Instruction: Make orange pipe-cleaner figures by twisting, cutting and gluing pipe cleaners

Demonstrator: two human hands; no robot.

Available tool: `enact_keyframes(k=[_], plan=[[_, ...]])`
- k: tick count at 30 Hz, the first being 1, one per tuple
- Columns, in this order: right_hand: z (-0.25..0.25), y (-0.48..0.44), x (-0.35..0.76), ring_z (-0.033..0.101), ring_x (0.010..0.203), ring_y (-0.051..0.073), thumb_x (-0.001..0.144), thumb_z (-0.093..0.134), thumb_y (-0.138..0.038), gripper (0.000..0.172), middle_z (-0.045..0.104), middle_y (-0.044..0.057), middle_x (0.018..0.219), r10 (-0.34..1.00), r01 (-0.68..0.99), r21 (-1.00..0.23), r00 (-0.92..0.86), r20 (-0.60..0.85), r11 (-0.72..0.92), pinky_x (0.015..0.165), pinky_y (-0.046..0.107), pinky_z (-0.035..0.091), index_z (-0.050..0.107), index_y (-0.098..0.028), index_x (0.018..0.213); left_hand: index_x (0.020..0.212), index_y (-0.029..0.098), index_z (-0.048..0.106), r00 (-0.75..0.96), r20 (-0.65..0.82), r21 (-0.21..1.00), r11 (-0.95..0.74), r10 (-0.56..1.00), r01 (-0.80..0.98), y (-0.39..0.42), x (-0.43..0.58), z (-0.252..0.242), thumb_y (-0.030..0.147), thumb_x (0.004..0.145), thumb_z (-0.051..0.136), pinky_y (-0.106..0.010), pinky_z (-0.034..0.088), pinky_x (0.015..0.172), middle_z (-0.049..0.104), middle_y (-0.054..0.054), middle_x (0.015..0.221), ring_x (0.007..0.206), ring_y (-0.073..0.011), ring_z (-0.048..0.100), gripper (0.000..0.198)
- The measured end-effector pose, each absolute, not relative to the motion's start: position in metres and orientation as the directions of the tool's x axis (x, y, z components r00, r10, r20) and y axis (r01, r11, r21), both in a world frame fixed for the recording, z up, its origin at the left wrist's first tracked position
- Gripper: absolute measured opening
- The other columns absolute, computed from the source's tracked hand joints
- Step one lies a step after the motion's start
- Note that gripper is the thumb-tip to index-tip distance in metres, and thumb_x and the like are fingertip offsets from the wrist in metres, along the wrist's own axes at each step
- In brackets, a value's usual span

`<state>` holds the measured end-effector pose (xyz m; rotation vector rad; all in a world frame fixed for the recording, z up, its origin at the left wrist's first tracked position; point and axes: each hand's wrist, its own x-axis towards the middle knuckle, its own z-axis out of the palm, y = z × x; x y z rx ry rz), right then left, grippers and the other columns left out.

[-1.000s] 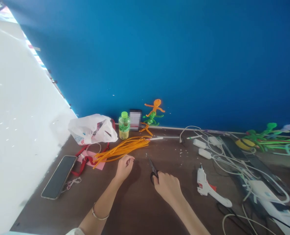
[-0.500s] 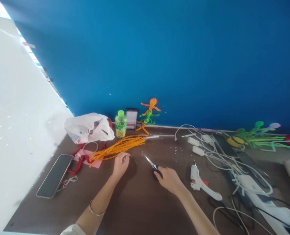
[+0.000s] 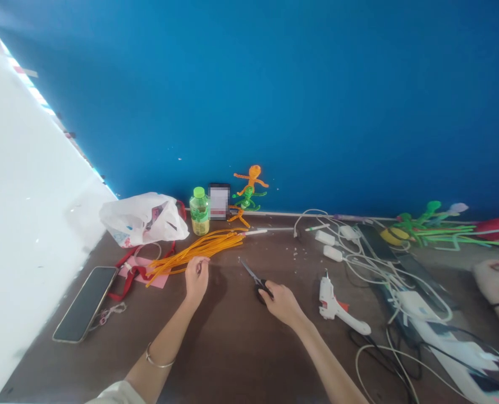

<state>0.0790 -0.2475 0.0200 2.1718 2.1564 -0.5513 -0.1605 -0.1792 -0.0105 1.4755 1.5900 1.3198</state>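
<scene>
Black-handled scissors [image 3: 253, 274] are gripped in my right hand [image 3: 282, 300], low over the brown table. Their blades look closed and point away to the upper left. My left hand [image 3: 197, 279] is closed with its fingers curled in, just in front of a bundle of orange pipe cleaners [image 3: 198, 249]; whatever may be inside the fingers is hidden. Behind the bundle, an orange figure [image 3: 253, 175] of twisted pipe cleaners stands above a green one [image 3: 248, 196] against the blue wall.
A glue gun [image 3: 331, 306] lies right of my right hand, beside white chargers [image 3: 332, 253] and tangled cables. Leftward are a phone [image 3: 85, 306], a plastic bag [image 3: 143, 219] and a bottle [image 3: 200, 212]. Another person's hand [image 3: 493, 280] is at the far right.
The view has turned slightly to the right. My hands stay nearly where they were, scissors still held. More of the other person's hand shows at the right edge.
</scene>
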Motion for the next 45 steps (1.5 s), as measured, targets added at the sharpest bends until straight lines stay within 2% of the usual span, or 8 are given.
enact_keyframes(k=[9,15,20,24,29,33,36,45], plan=[[0.012,-0.255,0.054,0.063,0.073,0.021,0.089,0.033,-0.034,0.028,0.066,0.007,0.076,0.970,0.981,-0.152,0.082,-0.230,-0.119,0.060,0.026,0.034,0.055,-0.016,0.089,0.076,0.018,0.060,-0.209,0.212,0.920,-0.123,0.955,0.373,-0.181,-0.161,-0.010,0.024,0.079,0.043,-0.026,0.043,0.068,0.062,-0.004,0.080,0.076,-0.0154,0.057,0.018],[0.025,-0.238,0.038,0.064,0.073,0.020,0.091,0.026,-0.035,0.036,0.067,0.011,0.079,0.943,0.925,-0.195,0.306,-0.127,-0.326,0.060,0.026,0.037,0.056,-0.014,0.094,0.077,0.017,0.060,-0.178,0.231,0.895,-0.137,0.957,0.424,-0.180,-0.167,-0.012,0.024,0.079,0.042,-0.026,0.042,0.067,0.063,-0.004,0.079,0.073,-0.0153,0.056,0.019],[0.043,-0.243,0.056,0.064,0.070,0.023,0.090,0.027,-0.041,0.041,0.066,0.011,0.071,0.930,0.932,-0.069,0.346,-0.121,-0.356,0.062,0.030,0.040,0.060,-0.016,0.088,0.077,0.018,0.062,-0.134,0.233,0.874,-0.147,0.963,0.464,-0.177,-0.166,-0.016,0.022,0.080,0.042,-0.027,0.041,0.067,0.063,-0.004,0.078,0.072,-0.0153,0.055,0.020],[0.054,-0.234,0.057,0.062,0.077,0.025,0.089,0.031,-0.032,0.039,0.065,0.015,0.068,0.957,0.960,0.026,0.280,-0.073,-0.278,0.063,0.031,0.040,0.065,-0.014,0.080,0.078,0.018,0.062,-0.068,0.222,0.867,-0.165,0.973,0.469,-0.177,-0.164,-0.017,0.020,0.079,0.043,-0.026,0.040,0.066,0.062,-0.004,0.077,0.072,-0.0153,0.054,0.020],[0.059,-0.204,0.061,0.061,0.076,0.025,0.085,0.042,-0.032,0.030,0.065,0.014,0.075,0.900,0.901,-0.008,0.432,-0.049,-0.433,0.063,0.032,0.039,0.067,-0.017,0.080,0.078,0.017,0.063,-0.067,0.201,0.896,-0.156,0.977,0.416,-0.178,-0.165,-0.016,0.019,0.079,0.043,-0.025,0.039,0.063,0.061,-0.003,0.074,0.069,-0.0146,0.054,0.020],[0.043,-0.185,0.055,0.055,0.089,0.023,0.082,0.047,-0.025,0.021,0.062,0.010,0.094,0.978,0.978,-0.141,0.172,0.121,-0.155,0.075,0.033,0.038,0.065,-0.019,0.091,0.076,0.017,0.062,-0.048,0.187,0.901,-0.152,0.981,0.407,-0.178,-0.165,-0.014,0.017,0.079,0.042,-0.025,0.040,0.065,0.061,-0.003,0.074,0.070,-0.0147,0.055,0.020],[0.024,-0.170,0.043,0.053,0.089,0.019,0.083,0.046,-0.021,0.020,0.061,0.008,0.094,0.991,0.941,-0.313,-0.112,0.077,0.130,0.079,0.029,0.037,0.063,-0.018,0.093,0.074,0.018,0.061,-0.036,0.196,0.897,-0.165,0.980,0.411,-0.177,-0.164,-0.011,0.017,0.079,0.041,-0.027,0.040,0.071,0.062,-0.003,0.076,0.076,-0.0153,0.055,0.020],[0.014,-0.142,0.039,0.054,0.080,0.013,0.084,0.039,-0.009,0.023,0.058,0.006,0.084,0.951,0.916,-0.300,-0.301,-0.071,0.267,0.073,0.021,0.037,0.061,-0.014,0.081,0.074,0.018,0.061,-0.046,0.182,0.888,-0.144,0.982,0.436,-0.176,-0.164,-0.008,0.013,0.076,0.042,-0.027,0.039,0.071,0.061,-0.003,0.074,0.074,-0.0151,0.054,0.020]])
